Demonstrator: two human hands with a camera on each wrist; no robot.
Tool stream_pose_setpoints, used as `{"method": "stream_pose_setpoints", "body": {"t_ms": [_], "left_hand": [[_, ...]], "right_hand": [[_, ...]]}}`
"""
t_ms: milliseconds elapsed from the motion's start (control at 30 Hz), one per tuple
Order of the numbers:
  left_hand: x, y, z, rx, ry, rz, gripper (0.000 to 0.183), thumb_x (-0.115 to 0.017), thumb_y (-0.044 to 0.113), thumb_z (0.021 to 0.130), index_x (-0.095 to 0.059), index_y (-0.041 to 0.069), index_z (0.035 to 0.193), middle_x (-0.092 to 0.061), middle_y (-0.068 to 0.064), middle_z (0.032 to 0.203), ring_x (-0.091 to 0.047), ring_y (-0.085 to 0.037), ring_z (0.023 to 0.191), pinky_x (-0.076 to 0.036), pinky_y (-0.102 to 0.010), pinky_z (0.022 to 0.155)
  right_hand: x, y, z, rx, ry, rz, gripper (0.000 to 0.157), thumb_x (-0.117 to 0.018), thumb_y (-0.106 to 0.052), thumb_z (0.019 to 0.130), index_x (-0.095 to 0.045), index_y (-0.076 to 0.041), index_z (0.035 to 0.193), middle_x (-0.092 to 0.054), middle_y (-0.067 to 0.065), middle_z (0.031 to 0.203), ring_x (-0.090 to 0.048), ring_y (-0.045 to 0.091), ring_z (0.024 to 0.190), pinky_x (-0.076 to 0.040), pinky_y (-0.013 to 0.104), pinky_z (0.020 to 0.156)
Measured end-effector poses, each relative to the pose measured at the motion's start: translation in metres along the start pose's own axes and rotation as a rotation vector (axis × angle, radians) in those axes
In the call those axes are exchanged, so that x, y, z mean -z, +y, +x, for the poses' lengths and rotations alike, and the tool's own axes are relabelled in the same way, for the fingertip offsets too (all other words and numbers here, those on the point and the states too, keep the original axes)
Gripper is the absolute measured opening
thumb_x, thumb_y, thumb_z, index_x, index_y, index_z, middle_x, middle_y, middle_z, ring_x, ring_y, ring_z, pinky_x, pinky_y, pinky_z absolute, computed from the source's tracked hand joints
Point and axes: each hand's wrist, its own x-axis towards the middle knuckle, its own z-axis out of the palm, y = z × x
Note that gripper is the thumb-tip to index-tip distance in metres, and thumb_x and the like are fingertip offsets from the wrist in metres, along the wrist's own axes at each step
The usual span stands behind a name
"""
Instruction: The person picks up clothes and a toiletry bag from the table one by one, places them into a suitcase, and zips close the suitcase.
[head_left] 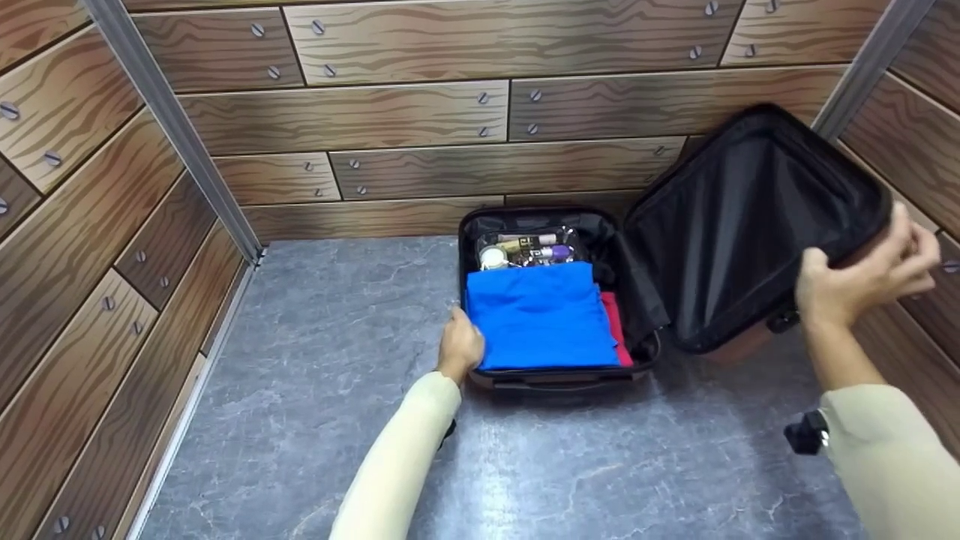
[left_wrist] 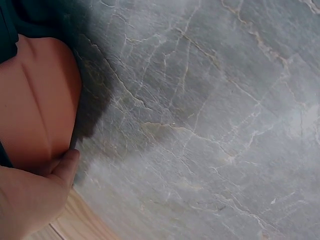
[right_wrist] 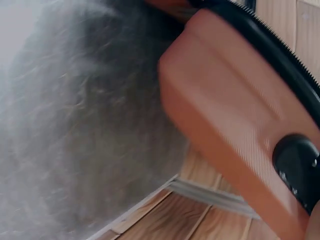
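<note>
A small suitcase [head_left: 570,384] lies open on the floor, its black-lined lid [head_left: 750,217] tilted up at the right. Folded blue cloth [head_left: 544,319] covers much of the base, over a red cloth [head_left: 616,330]. Behind them is a clear pouch [head_left: 574,238] of small bottles and tubes. My left hand [head_left: 460,345] grips the base's left rim; a fingertip meets the orange shell [left_wrist: 40,100] in the left wrist view. With the thumb on its inner side, my right hand [head_left: 866,277] holds the lid's outer edge. The right wrist view shows the lid's orange shell [right_wrist: 220,95] and zipper.
Wood-patterned panels [head_left: 420,172] wall the space at the back and both sides, close behind the suitcase and lid. Grey marbled floor [head_left: 337,322] extends to the left and in front. A black wheel [right_wrist: 295,165] juts from the lid's shell.
</note>
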Motion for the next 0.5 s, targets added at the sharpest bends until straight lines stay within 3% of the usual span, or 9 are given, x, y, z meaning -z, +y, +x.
{"method": "stream_pose_setpoints", "body": {"t_ms": [167,500], "left_hand": [[0.002,-0.001,0.0,0.006,-0.008,0.011,0.037,-0.046,0.007,0.098,-0.042,-0.012,0.13,-0.064,-0.031,0.109,-0.064,-0.044,0.108,-0.051,-0.05,0.095],[0.003,0.0,-0.001,0.02,-0.059,0.014,0.048,-0.045,0.009,0.1,-0.034,-0.013,0.14,-0.063,-0.031,0.116,-0.062,-0.043,0.114,-0.05,-0.048,0.099]], "right_hand": [[-0.009,-0.024,-0.004,0.154,0.006,0.032,0.076,-0.065,-0.018,0.058,-0.061,-0.026,0.134,-0.047,-0.001,0.133,-0.036,0.022,0.122,-0.025,0.035,0.106],[-0.013,-0.062,-0.029,0.31,-0.01,0.109,0.073,-0.063,-0.023,0.057,-0.061,-0.028,0.13,-0.049,0.0,0.136,-0.038,0.025,0.121,-0.025,0.035,0.106]]}}
